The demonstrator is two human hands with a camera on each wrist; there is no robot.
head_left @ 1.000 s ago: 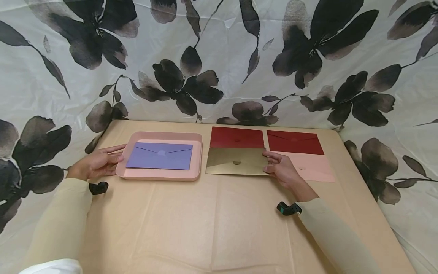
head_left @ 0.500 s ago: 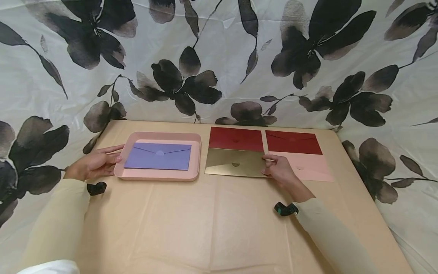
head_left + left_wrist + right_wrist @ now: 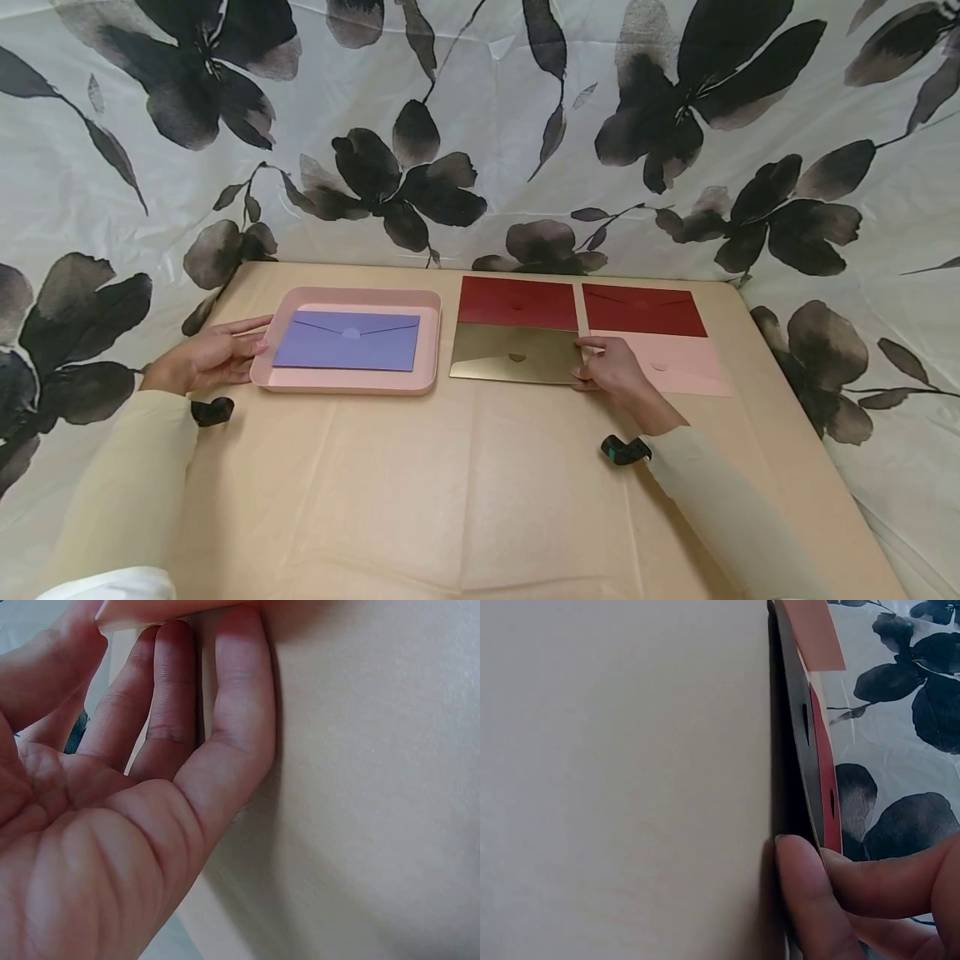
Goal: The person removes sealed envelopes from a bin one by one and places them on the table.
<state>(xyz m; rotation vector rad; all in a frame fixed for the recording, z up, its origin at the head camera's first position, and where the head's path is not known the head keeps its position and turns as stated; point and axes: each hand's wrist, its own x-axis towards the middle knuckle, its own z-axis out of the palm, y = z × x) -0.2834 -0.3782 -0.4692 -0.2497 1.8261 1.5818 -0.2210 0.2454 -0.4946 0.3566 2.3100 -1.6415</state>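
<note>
My right hand pinches the right edge of a gold envelope between thumb and fingers. In the right wrist view the thumb lies on the near side of the envelope, which looks dark there and bows slightly. Above the gold one is a dark red envelope; a second red envelope lies to its right, over a pale pink envelope. My left hand rests loosely at the left side of a pink tray, fingertips against its edge. A lavender envelope lies in the tray.
The table has a beige, lightly creased cover. Behind it hangs a white cloth with dark flowers. A black band shows at my right wrist and another dark band at my left.
The right fingers shift slightly at the gold envelope's edge, and the right wrist moves a little. The left hand, tray and other envelopes keep their places; the head view has shifted slightly.
</note>
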